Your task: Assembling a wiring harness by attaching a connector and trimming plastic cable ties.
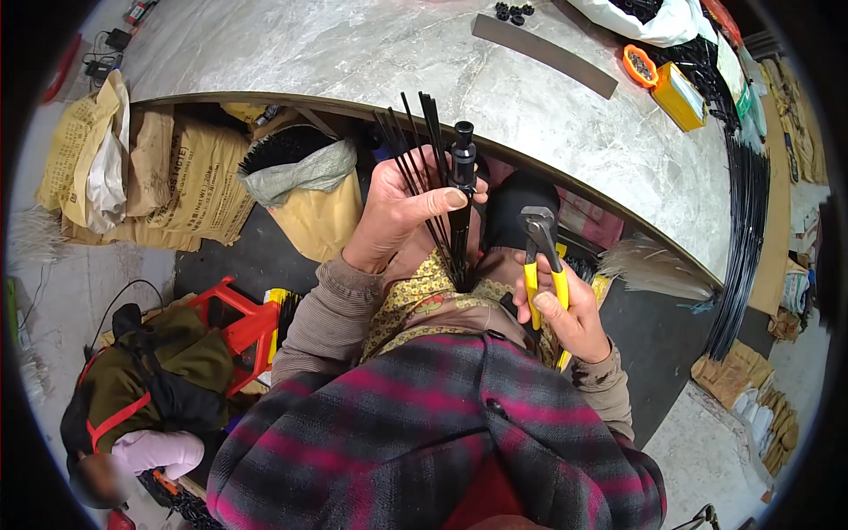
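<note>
Head view: towards twelve o'clock, the left hand (402, 203) clamps rods (433, 132) and a tube (463, 163) together, apparently to bunch them; at three o'clock, pliers (539, 231) point to twelve, the right hand (572, 309) wrapped round their handles (560, 286), seemingly for leverage.

My pliers (560, 281): metal head (537, 215), smooth grips (531, 284). My rods (430, 122): smooth, plastic-looking. My coat (380, 415): matt cloth. Tabletop (353, 57), upper frame: stone-like.

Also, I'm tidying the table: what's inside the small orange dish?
The orange dish holds many small greyish pieces, too small to identify. They cover its bottom, so anything beneath them cannot be seen.
</note>
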The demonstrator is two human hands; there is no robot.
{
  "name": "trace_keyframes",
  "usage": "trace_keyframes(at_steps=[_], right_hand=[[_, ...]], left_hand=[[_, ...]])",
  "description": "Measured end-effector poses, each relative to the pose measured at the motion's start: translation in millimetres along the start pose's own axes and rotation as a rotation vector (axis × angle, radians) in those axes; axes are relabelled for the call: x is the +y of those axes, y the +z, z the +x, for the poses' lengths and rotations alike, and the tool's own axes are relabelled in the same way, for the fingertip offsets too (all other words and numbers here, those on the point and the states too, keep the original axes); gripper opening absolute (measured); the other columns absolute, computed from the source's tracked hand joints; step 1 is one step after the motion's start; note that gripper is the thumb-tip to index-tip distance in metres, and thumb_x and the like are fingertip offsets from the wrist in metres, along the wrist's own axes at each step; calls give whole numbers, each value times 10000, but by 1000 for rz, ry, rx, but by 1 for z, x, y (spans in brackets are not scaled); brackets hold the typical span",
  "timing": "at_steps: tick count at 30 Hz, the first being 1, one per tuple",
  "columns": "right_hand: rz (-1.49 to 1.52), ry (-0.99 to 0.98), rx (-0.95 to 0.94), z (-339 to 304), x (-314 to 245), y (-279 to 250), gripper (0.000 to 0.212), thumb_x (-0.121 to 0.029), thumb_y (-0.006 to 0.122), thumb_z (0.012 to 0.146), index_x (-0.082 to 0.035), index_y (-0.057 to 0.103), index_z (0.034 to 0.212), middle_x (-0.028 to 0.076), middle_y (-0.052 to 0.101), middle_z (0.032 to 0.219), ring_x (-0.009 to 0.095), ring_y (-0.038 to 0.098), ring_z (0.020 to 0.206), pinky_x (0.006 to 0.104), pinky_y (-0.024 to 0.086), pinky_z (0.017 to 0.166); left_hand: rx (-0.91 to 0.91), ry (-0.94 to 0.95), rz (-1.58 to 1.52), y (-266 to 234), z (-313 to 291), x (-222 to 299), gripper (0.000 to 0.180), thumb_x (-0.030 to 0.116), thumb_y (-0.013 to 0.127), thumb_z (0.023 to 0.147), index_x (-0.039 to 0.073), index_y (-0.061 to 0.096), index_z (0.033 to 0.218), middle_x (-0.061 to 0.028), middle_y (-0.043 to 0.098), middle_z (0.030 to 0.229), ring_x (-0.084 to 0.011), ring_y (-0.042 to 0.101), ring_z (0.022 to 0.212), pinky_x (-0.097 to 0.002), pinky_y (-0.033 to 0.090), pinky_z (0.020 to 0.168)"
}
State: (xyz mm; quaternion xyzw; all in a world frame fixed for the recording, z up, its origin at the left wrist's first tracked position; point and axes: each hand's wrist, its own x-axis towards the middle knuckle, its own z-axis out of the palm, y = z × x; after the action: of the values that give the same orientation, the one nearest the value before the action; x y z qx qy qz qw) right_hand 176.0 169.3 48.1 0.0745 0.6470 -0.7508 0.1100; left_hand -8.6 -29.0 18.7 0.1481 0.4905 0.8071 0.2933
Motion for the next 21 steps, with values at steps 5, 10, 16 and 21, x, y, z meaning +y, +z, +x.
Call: trace_keyframes(at_steps=[5,10,16,21], right_hand=[[-133,-16,-84,7,-9,0,500,-226,547,1007,76,403,1380,126,588,1050,165,603,874,288,498,814],[-281,-111,-102,12,-6,3,490,-204,545,1006,59,402,1395,110,596,1077,154,604,891,285,499,830],[-569,-223,-42,20,-9,6,496,-99,591,959,51,416,1399,134,589,1091,215,622,924,310,502,844],[-693,-324,138,21,-12,3,551,-71,655,896,21,442,1396,165,584,1041,306,628,894,372,490,811]], left_hand=[[-10,-24,94,3,-4,5,362,67,760,765,-52,630,1081,-185,713,977,-271,705,936,-401,554,901],[-4,-12,52,3,-8,2,338,38,751,776,-47,627,1079,-188,715,977,-260,710,915,-400,566,881],[23,-1,47,8,-10,3,306,5,742,779,-41,624,1057,-182,716,974,-243,707,905,-387,570,868],[24,35,44,9,-10,1,296,-25,754,779,-28,625,1045,-139,715,978,-188,690,897,-324,558,822]])
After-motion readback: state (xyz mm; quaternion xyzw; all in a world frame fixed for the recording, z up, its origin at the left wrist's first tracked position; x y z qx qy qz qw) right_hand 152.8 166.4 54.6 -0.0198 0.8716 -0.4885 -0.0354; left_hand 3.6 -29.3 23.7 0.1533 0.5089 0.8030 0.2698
